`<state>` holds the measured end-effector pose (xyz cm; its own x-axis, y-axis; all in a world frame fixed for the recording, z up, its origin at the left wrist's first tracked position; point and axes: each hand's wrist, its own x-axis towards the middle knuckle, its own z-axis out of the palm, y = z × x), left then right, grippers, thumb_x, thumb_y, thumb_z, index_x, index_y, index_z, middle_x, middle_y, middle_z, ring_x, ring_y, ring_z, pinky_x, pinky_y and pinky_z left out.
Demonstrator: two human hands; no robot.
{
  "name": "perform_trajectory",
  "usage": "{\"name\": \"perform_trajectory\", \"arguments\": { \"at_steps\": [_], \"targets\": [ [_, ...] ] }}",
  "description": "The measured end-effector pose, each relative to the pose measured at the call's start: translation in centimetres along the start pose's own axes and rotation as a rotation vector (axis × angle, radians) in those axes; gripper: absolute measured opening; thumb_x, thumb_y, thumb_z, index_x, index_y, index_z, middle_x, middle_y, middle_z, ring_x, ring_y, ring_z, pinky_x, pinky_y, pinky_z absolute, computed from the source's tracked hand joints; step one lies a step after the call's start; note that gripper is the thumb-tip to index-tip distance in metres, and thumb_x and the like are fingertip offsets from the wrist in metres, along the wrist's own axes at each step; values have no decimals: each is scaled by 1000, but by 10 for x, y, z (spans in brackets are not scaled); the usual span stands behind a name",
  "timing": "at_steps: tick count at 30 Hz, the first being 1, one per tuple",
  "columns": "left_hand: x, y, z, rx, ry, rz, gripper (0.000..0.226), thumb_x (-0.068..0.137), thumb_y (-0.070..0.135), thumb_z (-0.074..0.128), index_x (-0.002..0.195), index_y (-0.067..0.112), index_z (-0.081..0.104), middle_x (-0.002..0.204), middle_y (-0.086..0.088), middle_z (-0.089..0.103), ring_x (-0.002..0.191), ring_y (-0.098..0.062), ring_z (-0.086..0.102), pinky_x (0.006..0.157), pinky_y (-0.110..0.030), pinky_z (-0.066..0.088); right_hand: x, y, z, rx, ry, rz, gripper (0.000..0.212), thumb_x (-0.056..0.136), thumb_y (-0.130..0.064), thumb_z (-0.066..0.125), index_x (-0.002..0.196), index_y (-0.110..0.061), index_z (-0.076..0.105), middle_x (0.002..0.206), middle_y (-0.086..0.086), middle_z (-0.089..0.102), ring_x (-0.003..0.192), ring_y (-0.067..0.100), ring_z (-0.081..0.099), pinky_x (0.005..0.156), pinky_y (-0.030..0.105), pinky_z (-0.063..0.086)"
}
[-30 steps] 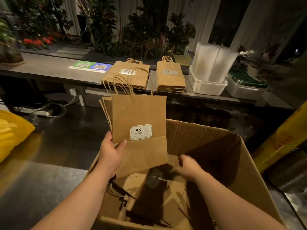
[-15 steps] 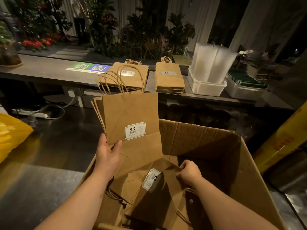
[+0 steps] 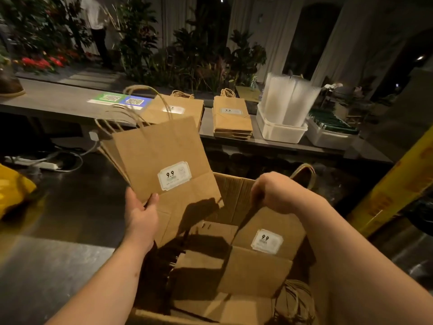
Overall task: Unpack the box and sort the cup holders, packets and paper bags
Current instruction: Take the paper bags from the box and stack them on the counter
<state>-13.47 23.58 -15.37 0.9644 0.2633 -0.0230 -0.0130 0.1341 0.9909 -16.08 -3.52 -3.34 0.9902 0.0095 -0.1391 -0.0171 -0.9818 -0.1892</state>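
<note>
Looking like café or takeaway drinks shop, seen from service side. QR cards (image 3: 120,100) lying on long counter (image 3: 58,99). Bags (image 3: 232,123) sitting stacked alongside, 9.9 price stickers showing. White tub (image 3: 281,133) holding clear plastic ware, next tub (image 3: 328,139) holding green packets (image 3: 332,121). Plants (image 3: 199,55) lining far side.

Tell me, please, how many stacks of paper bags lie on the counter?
2. The left stack lies beside the QR-code signs; the right stack lies next to the white tub.
</note>
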Motion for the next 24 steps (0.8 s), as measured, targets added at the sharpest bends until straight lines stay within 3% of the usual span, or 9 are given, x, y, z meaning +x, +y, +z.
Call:
{"name": "perform_trajectory", "arguments": {
  "at_steps": [2,6,8,10,14,17,18,21,24],
  "targets": [
    [2,-5,-1,79,-75,-17,50,106,13,54,149,33,38,141,5,58,133,-19,53,113,-51,43,5,-18,-5,-40,87,-77,19,93,-11,69,103,-27,74,106,-6,64,103,12,62,95,33,57],
    [-6,-5,4,191,-300,-18,42,106,15,53,135,45,48,122,18,64,116,-4,57,102,-38,48,26,-44,7,-126,199,-313,13,92,-18,72,101,-26,76,103,-7,63,102,12,61,94,31,57],
    [-11,-5,3,215,-388,-71,40,106,21,53,124,56,53,118,20,68,116,-7,61,100,-40,50,35,-57,16,-122,208,-371,10,93,-15,70,99,-22,73,98,-5,65,99,13,62,91,33,58],
    [-13,-4,4,227,-430,-141,35,106,23,53,116,56,54,116,17,69,113,-10,63,97,-42,51,43,-69,21,-101,215,-380,13,93,-12,68,101,-22,70,98,-1,64,99,17,61,91,37,58],
    [-21,1,7,196,-436,-208,30,108,30,47,131,48,40,120,12,62,112,-15,61,92,-36,52,57,-86,22,-86,247,-376,26,93,-2,67,116,-14,68,114,7,66,112,23,56,98,35,53],
    [-20,-1,2,208,-456,-235,70,95,49,54,158,34,26,148,1,51,136,-27,51,112,-45,42,64,-95,26,-77,261,-389,27,93,-2,68,118,-13,69,115,8,66,112,23,56,97,32,52],
    [-20,-1,2,222,-473,-238,79,91,49,59,160,31,24,146,2,54,133,-26,54,114,-46,42,66,-97,27,-68,266,-399,27,93,-2,68,117,-13,69,114,8,67,111,23,57,95,31,52],
    [-18,-3,6,270,-460,-237,66,97,24,67,153,31,33,115,12,62,100,-10,63,95,-36,49,73,-95,31,-59,292,-419,33,93,-2,68,123,-15,67,120,7,64,116,24,54,99,34,52],
    [-13,-9,5,227,-429,-244,55,99,17,65,146,33,42,118,4,71,108,-19,70,91,-37,55,69,-85,33,27,413,-481,46,93,-8,70,137,-17,59,137,6,57,133,24,45,112,35,41]
  ]
}}
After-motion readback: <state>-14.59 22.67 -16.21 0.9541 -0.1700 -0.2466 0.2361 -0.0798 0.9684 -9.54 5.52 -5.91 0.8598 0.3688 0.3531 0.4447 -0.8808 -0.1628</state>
